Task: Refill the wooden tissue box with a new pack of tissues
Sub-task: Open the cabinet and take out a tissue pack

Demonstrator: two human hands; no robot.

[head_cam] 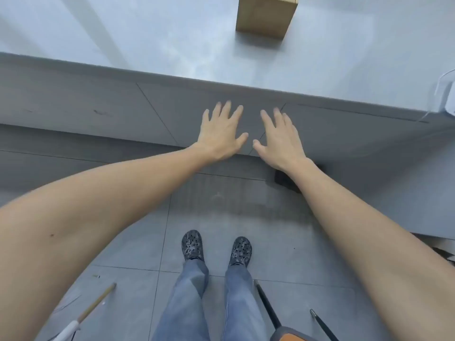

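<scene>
Evidently still starting, the person is holding the left hand (220,134) and right hand (279,141) splayed and empty, needing next to reach what is probably the wooden tissue box (267,14) on the table (147,45).

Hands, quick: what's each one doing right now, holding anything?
Left hand: open, fingers spread, holding nothing.
Right hand: open, fingers spread, holding nothing.
Both are short of the wooden box on the table.

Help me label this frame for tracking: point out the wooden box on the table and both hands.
wooden box (264,17): head view, on its near side face.
left hand (220,134): head view, back of the hand, fingers spread.
right hand (280,141): head view, back of the hand, fingers spread.
</scene>
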